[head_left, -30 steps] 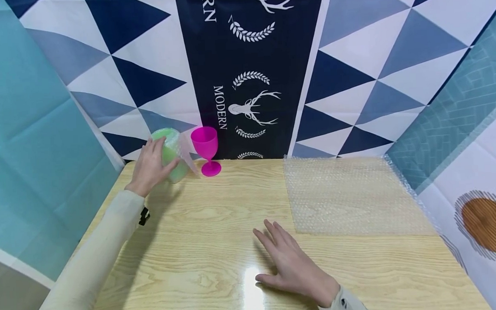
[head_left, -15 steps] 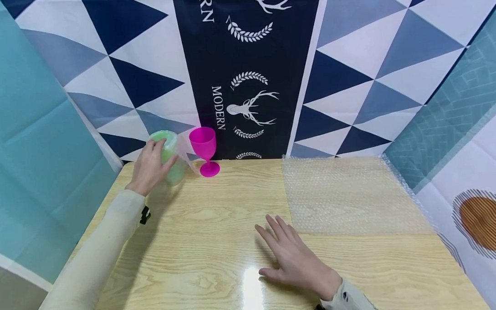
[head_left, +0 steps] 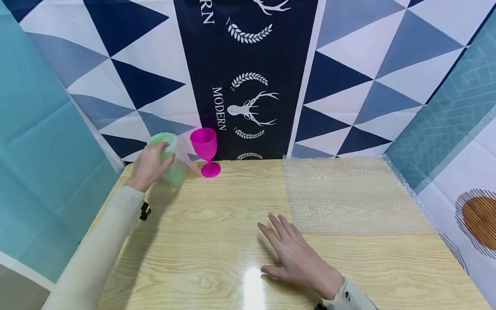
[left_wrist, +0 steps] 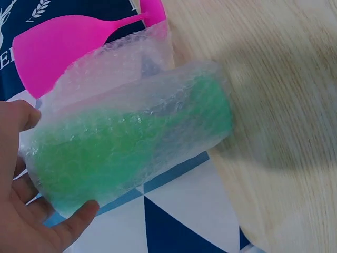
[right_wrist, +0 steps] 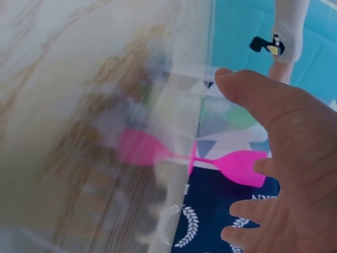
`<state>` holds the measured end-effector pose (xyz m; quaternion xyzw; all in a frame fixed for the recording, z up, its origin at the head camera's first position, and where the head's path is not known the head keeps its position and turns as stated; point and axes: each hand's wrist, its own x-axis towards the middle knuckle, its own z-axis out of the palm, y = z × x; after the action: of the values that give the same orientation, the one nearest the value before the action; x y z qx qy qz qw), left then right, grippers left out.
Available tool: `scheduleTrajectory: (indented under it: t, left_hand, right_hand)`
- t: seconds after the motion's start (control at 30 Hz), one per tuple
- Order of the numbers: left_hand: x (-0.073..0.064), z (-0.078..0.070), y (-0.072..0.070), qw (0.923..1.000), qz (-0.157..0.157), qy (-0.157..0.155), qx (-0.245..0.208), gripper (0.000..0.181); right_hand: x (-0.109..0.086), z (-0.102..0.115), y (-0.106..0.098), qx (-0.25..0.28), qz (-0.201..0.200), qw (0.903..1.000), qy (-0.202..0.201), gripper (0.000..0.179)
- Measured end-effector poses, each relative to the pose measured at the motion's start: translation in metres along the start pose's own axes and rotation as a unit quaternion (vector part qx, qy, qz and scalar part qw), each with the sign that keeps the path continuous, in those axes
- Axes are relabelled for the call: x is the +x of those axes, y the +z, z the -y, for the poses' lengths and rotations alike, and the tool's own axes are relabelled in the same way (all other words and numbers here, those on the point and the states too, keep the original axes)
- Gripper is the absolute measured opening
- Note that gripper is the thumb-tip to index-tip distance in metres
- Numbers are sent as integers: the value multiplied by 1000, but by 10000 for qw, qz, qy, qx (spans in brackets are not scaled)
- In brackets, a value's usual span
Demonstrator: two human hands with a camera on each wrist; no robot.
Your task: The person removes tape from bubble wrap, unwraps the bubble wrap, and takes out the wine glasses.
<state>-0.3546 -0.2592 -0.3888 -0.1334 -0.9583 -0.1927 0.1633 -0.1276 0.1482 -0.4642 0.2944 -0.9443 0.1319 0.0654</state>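
Note:
At the table's back left corner, my left hand (head_left: 147, 166) holds a green goblet (head_left: 176, 172) wrapped in bubble wrap. The left wrist view shows my thumb and fingers round the rim end of the wrapped goblet (left_wrist: 121, 142), and a loose flap of wrap (left_wrist: 118, 68) sticks out toward the pink goblet. That pink goblet (head_left: 205, 145) stands upright just to the right, unwrapped. My right hand (head_left: 298, 260) is over the front middle of the table, fingers spread, holding nothing.
A flat sheet of bubble wrap (head_left: 356, 197) lies on the right of the wooden table (head_left: 202, 248), near the back edge. Patterned cloth (head_left: 250, 104) hangs behind the table, with a blue cloth (head_left: 38, 135) on the left.
My left hand and the wrapped goblet have come down slightly. My right hand has drifted a little to the right and away from me. The pink goblet stands where it was.

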Motion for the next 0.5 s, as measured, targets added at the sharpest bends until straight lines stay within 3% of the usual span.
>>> scheduleTrajectory:
  t: [0.17, 0.37, 0.5]
  left_hand:
    - [-4, -2, -5, 10000, 40, 61, -60, 41]
    - [-9, -4, -12, 9992, 355, 10, -165, 43]
    - [-14, -7, -16, 9984, 425, 231, -287, 40]
  right_hand:
    - [-2, -1, 1, 29, 10, 10000, 54, 101]
    - [-2, -2, -1, 95, 36, 9999, 93, 100]
    - [-2, -2, 0, 108, 24, 9999, 84, 100]
